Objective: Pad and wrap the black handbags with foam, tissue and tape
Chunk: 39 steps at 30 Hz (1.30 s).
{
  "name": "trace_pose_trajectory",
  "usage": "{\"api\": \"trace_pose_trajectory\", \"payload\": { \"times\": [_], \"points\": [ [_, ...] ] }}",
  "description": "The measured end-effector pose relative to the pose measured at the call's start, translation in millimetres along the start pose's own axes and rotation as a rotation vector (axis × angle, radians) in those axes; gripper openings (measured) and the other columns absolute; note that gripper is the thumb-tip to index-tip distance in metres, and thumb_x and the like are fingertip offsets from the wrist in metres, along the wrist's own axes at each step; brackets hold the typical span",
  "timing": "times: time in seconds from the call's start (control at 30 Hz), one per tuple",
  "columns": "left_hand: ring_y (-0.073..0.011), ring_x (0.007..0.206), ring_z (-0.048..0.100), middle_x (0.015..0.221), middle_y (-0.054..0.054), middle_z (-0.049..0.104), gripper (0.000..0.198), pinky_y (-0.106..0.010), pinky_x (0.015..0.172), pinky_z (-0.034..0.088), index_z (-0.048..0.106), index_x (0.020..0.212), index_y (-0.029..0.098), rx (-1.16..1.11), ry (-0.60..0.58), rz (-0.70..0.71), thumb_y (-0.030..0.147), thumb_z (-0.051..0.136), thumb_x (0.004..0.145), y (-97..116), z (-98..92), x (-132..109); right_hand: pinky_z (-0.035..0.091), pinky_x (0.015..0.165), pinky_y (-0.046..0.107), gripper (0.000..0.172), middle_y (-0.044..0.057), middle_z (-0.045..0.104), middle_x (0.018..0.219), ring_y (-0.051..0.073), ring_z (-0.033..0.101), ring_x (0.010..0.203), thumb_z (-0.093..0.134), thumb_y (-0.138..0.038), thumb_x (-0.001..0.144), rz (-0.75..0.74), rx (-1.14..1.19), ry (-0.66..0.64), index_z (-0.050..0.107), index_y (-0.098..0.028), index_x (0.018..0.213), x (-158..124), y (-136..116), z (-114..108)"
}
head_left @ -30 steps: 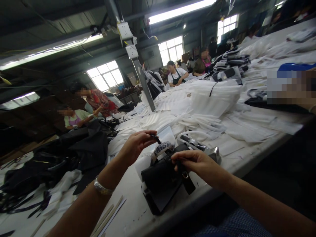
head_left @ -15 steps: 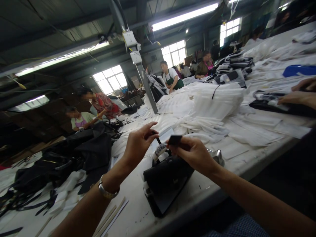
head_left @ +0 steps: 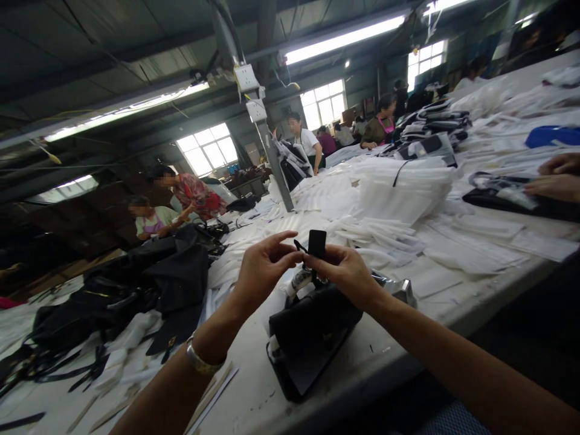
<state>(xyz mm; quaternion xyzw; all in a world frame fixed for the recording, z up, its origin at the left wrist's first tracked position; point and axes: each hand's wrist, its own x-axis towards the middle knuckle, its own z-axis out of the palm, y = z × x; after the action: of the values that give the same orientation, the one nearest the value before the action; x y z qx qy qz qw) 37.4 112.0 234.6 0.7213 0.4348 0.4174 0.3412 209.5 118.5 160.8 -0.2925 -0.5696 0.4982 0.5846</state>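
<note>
A black handbag (head_left: 312,320) stands at the near edge of the white table, its handle wrapped in clear plastic (head_left: 299,280). Just above it, my right hand (head_left: 348,275) pinches a small flat black tag (head_left: 317,243), now held upright. My left hand (head_left: 269,263) meets it from the left, thumb and fingers closed on a thin black strap (head_left: 299,246) beside the tag. Whether strap and tag are joined I cannot tell. The bag's back is hidden behind my right hand.
Black bags and straps (head_left: 122,302) lie heaped at left. White foam sheets (head_left: 403,187) cover the middle, around a grey post (head_left: 276,163). At right, a co-worker's hands (head_left: 559,178) rest on another black bag (head_left: 498,199). Pale strips (head_left: 211,396) lie near my left forearm.
The black tag has turned from lying flat to upright in my right hand. My left hand has moved right, bringing the strap up beside the tag. The handbag stays put.
</note>
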Motion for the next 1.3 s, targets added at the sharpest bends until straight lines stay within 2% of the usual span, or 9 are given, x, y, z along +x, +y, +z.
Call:
{"api": "trace_pose_trajectory", "payload": {
  "times": [0.13, 0.3, 0.43, 0.57, 0.67, 0.9, 1.03, 1.17, 1.3],
  "points": [
    [-0.0139, 0.085, 0.067, 0.089, -0.002, 0.073, 0.039, -0.022, 0.079, 0.051, 0.069, 0.112, 0.020, -0.215, -0.066, -0.088, 0.029, 0.081, 0.076, -5, 4.2, -1, 0.034, 0.051, 0.024, 0.037, -0.002, 0.056, 0.066, 0.010, 0.046, 0.057, 0.071, -0.051, 0.081, 0.012, -0.029, 0.029, 0.071, -0.015, 0.088, 2, 1, -2],
    [-0.0139, 0.093, 0.067, 0.097, -0.002, 0.074, 0.032, -0.026, 0.089, 0.048, 0.070, 0.107, 0.023, -0.580, -0.047, -0.169, 0.026, 0.080, 0.077, -17, 7.6, 0, 0.038, 0.052, 0.024, 0.035, -0.002, 0.058, 0.065, 0.011, 0.050, 0.056, 0.065, -0.052, 0.086, -0.024, -0.176, -0.025, 0.069, -0.017, 0.085, 4, 1, -5],
    [-0.0134, 0.091, 0.066, 0.105, -0.005, 0.075, 0.047, -0.019, 0.070, 0.044, 0.065, 0.125, 0.028, -0.491, 0.017, -0.169, 0.031, 0.078, 0.080, -22, 8.0, 2, 0.042, 0.055, 0.025, 0.036, 0.000, 0.065, 0.069, 0.013, 0.057, 0.057, 0.049, -0.050, 0.097, -0.100, -0.318, 0.005, 0.067, -0.020, 0.092, -6, 1, -9],
    [-0.0061, 0.059, 0.054, 0.096, -0.005, 0.077, 0.059, -0.017, 0.047, 0.027, 0.059, 0.134, 0.029, -0.359, 0.016, -0.107, 0.034, 0.079, 0.079, -20, 6.5, 3, 0.041, 0.060, 0.024, 0.026, -0.002, 0.066, 0.067, 0.013, 0.058, 0.060, 0.054, -0.042, 0.096, -0.218, -0.534, 0.069, 0.071, -0.022, 0.093, -16, -5, -12],
    [-0.0023, 0.047, 0.039, 0.089, -0.004, 0.077, 0.063, -0.018, 0.043, 0.020, 0.058, 0.135, 0.029, -0.311, -0.009, -0.142, 0.035, 0.080, 0.077, -19, 4.3, 4, 0.039, 0.061, 0.024, 0.025, -0.002, 0.067, 0.071, 0.013, 0.058, 0.062, 0.054, -0.039, 0.096, -0.258, -0.623, 0.039, 0.073, -0.022, 0.092, -16, -9, -13],
    [-0.0010, 0.044, 0.034, 0.088, -0.004, 0.076, 0.071, -0.015, 0.040, 0.021, 0.054, 0.139, 0.030, -0.231, 0.004, -0.203, 0.036, 0.082, 0.074, -13, 3.2, 3, 0.032, 0.056, 0.025, 0.031, -0.003, 0.058, 0.061, 0.011, 0.050, 0.057, 0.053, -0.039, 0.096, -0.250, -0.711, -0.110, 0.069, -0.019, 0.079, -10, -10, -17],
    [-0.0036, 0.052, 0.048, 0.097, -0.004, 0.074, 0.080, -0.014, 0.042, 0.031, 0.051, 0.141, 0.031, -0.153, -0.023, -0.156, 0.030, 0.086, 0.069, -6, 2.7, 3, 0.033, 0.055, 0.023, 0.036, -0.003, 0.054, 0.061, 0.010, 0.048, 0.058, 0.052, -0.043, 0.096, -0.238, -0.664, -0.175, 0.067, -0.018, 0.075, -3, -13, -20],
    [-0.0093, 0.062, 0.062, 0.099, -0.006, 0.073, 0.063, -0.012, 0.037, 0.031, 0.060, 0.133, 0.027, -0.133, -0.069, -0.134, 0.032, 0.082, 0.074, -3, -1.5, 3, 0.035, 0.057, 0.023, 0.034, -0.002, 0.059, 0.064, 0.012, 0.051, 0.061, 0.052, -0.044, 0.096, -0.218, -0.656, -0.201, 0.072, -0.019, 0.086, 4, -15, -25],
    [-0.0207, 0.083, 0.071, 0.101, -0.010, 0.075, 0.059, -0.011, 0.036, 0.034, 0.057, 0.135, 0.024, -0.160, -0.148, -0.146, 0.037, 0.076, 0.080, -3, -5.3, 1, 0.038, 0.059, 0.023, 0.036, 0.000, 0.067, 0.072, 0.013, 0.057, 0.066, 0.052, -0.045, 0.096, -0.175, -0.607, -0.270, 0.076, -0.018, 0.095, 8, -15, -29]
  ]
}}
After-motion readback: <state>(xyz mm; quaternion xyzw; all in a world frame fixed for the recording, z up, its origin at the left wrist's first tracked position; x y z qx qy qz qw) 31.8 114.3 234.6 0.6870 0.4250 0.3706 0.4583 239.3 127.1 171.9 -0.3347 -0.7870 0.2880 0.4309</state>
